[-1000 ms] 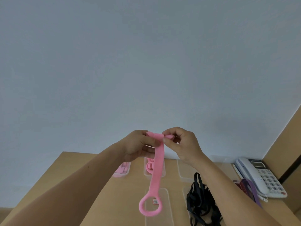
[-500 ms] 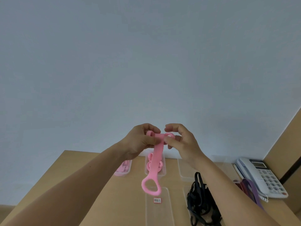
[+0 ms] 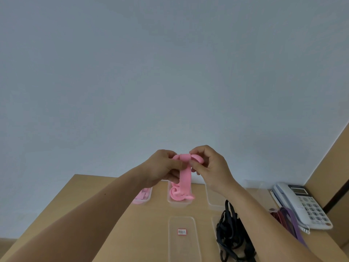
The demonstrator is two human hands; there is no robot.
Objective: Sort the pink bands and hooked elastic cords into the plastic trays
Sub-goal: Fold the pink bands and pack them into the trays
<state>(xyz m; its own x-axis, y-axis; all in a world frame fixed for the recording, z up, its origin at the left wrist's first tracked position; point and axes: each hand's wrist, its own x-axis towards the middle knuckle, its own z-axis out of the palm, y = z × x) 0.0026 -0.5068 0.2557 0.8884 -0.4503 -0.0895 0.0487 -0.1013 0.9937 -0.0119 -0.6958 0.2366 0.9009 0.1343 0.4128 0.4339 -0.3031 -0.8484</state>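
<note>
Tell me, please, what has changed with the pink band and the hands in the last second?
The left hand and right hand kept pinching the pink band and wound its top into loops, so the hanging part shortened and its ring end rose away from the labelled tray. The black cords, telephone and labelled tray stayed put.
</note>
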